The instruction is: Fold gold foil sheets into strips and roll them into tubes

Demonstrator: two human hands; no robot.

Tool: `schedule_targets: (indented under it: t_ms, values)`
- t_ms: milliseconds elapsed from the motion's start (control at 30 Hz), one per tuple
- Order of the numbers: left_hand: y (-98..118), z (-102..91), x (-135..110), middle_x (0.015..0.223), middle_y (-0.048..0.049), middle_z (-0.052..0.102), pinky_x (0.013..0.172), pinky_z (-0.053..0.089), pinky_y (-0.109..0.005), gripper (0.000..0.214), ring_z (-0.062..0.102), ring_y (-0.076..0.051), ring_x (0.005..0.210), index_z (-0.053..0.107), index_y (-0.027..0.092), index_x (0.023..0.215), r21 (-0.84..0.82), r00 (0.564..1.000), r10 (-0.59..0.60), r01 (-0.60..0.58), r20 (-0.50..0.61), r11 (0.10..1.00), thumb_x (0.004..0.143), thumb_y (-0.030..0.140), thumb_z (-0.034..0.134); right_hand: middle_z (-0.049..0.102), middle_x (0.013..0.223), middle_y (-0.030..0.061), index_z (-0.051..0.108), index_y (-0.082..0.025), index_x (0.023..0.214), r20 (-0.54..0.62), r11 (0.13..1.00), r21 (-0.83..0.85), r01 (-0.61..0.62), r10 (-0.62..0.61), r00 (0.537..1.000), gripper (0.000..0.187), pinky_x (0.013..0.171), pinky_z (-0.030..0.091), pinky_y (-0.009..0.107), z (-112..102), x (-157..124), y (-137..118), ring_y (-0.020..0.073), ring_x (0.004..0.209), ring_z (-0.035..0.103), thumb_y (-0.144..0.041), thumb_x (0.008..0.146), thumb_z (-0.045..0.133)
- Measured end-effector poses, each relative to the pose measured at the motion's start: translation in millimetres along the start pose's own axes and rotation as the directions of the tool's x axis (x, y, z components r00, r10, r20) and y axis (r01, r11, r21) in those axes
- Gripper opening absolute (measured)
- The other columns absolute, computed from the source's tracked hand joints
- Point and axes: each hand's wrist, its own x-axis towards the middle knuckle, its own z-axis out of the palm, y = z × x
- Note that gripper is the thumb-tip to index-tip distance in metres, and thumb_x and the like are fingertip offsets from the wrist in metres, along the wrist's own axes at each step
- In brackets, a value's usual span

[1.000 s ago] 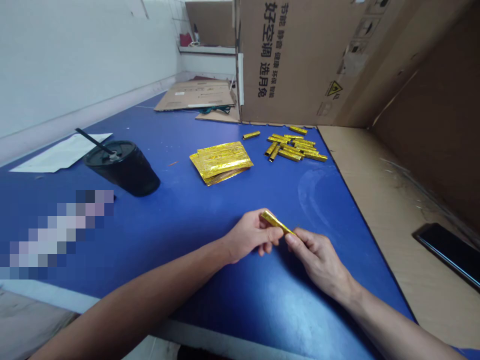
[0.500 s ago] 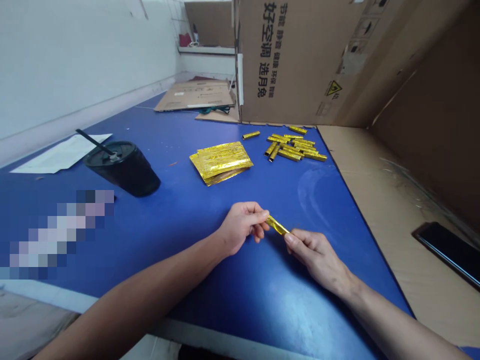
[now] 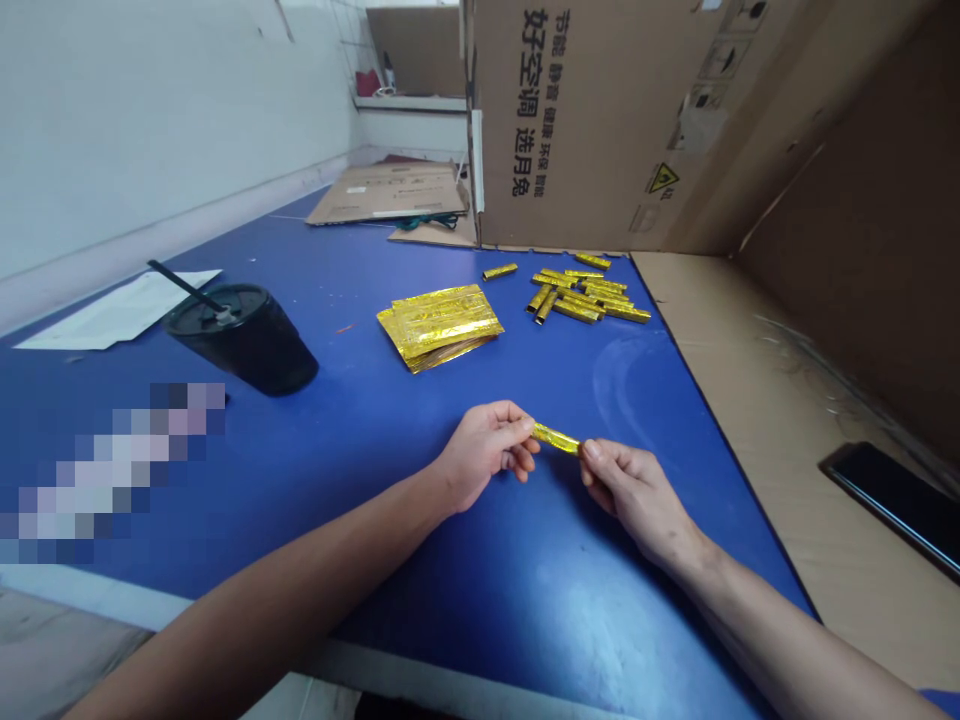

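Note:
A narrow strip of folded gold foil (image 3: pixel 556 438) is stretched between my two hands above the blue table (image 3: pixel 480 620). My left hand (image 3: pixel 495 450) pinches its left end between thumb and fingers. At the other end, my right hand (image 3: pixel 626 480) grips it the same way. Beyond my hands lies a stack of flat gold foil sheets (image 3: pixel 446 320). To the right of that stack is a loose pile of folded gold foil strips (image 3: pixel 589 292), with a single strip (image 3: pixel 500 272) lying apart on its left.
A black tumbler with a straw (image 3: pixel 244 340) stands at the left, near a sheet of paper (image 3: pixel 120 310). A large cardboard box (image 3: pixel 600 130) rises behind the foil. On cardboard at the right lies a black phone (image 3: pixel 900 505). Flattened cardboard (image 3: pixel 390 192) lies at the back.
My right hand has risen slightly and shifted a little right, so the foil strip now lies closer to level. My left hand has stayed almost in place.

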Motion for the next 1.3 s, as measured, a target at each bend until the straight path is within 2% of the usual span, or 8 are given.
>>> schedule_targets:
  t_ms: [100,233,367,600,767,1000,1200,1300]
  values:
    - [-1.2,4.7,-4.1,0.061,0.0025,0.057,0.043,0.045,-0.019,0.030,0.054,-0.008,0.047,0.050,0.013,0.090,0.010,0.997,0.048,-0.049,0.060,0.999,0.067,0.025,0.066,0.031,0.037,-0.0081,0.042,-0.018,0.053,0.104,0.992,0.109,-0.067,0.056,0.993,0.046,0.036,0.013,0.022,0.9,-1.3,-1.1,0.0054,0.035,0.019,-0.055,0.080,0.041]
    - [-3.3,8.3,-7.6,0.056,0.0023,0.057,0.041,0.044,-0.018,0.023,0.053,-0.007,0.044,0.054,0.011,0.083,0.055,0.992,0.084,-0.089,0.090,0.994,0.067,0.022,0.066,0.033,0.036,-0.0083,0.046,-0.017,0.059,0.223,0.974,0.185,-0.132,0.090,0.971,0.043,0.035,0.013,0.021,3.6,-3.6,-1.7,0.0055,0.033,0.019,-0.052,0.083,0.038]
    - [-3.7,8.4,-7.5,0.055,0.0020,0.057,0.038,0.043,-0.018,0.022,0.052,-0.007,0.041,0.054,0.011,0.078,0.065,0.997,0.071,-0.073,0.044,0.995,0.064,0.022,0.067,0.040,0.043,-0.0083,0.048,-0.017,0.070,0.186,0.978,0.189,-0.089,0.054,0.981,0.037,0.034,0.015,0.020,5.5,-4.1,-2.9,0.0050,0.034,0.024,-0.052,0.080,0.044]
    - [-4.8,7.9,-6.9,0.052,0.0027,0.057,0.038,0.043,-0.019,0.023,0.052,-0.007,0.040,0.054,0.012,0.076,0.094,0.997,0.064,-0.069,0.050,0.993,0.063,0.024,0.069,0.034,0.040,-0.0096,0.043,-0.018,0.062,0.232,0.990,0.093,-0.104,0.080,0.969,0.041,0.034,0.014,0.020,4.9,-5.3,-4.2,0.0041,0.034,0.020,-0.055,0.079,0.044]
    - [-4.1,6.9,-5.9,0.052,0.0031,0.055,0.036,0.041,-0.018,0.025,0.049,-0.007,0.038,0.052,0.013,0.069,0.110,0.997,0.076,-0.076,0.005,0.991,0.063,0.030,0.068,0.043,0.050,-0.0059,0.048,-0.017,0.074,0.189,1.000,-0.009,-0.013,0.015,0.982,0.040,0.037,0.024,0.020,7.9,-9.5,-4.6,0.0057,0.038,0.032,-0.055,0.081,0.039]
    - [-5.4,7.2,-6.2,0.048,0.0046,0.051,0.032,0.033,-0.015,0.026,0.043,-0.005,0.034,0.049,0.014,0.064,0.216,0.998,0.055,-0.050,-0.018,0.975,0.064,0.034,0.065,0.041,0.050,-0.0043,0.052,-0.017,0.067,0.085,0.970,-0.214,0.115,-0.099,0.991,0.041,0.042,0.029,0.021,8.8,-11.7,0.4,0.0082,0.045,0.035,-0.051,0.084,0.037]
    - [-4.5,8.6,-7.7,0.045,0.0057,0.048,0.032,0.029,-0.014,0.023,0.039,-0.003,0.034,0.051,0.014,0.065,0.293,0.997,0.061,-0.045,-0.044,0.955,0.066,0.033,0.062,0.039,0.049,-0.0049,0.052,-0.017,0.068,0.078,0.968,-0.234,0.094,-0.078,0.994,0.040,0.042,0.028,0.021,9.5,-12.9,1.4,0.0082,0.045,0.033,-0.050,0.085,0.036]
    - [-5.8,8.7,-8.3,0.045,0.0057,0.048,0.032,0.029,-0.014,0.024,0.039,-0.003,0.033,0.050,0.014,0.063,0.302,0.997,0.070,-0.054,-0.040,0.952,0.066,0.034,0.063,0.037,0.051,-0.0050,0.046,-0.019,0.063,0.081,0.966,-0.239,0.097,-0.079,0.994,0.039,0.042,0.028,0.021,9.8,-13.0,0.5,0.0080,0.046,0.031,-0.050,0.084,0.037]
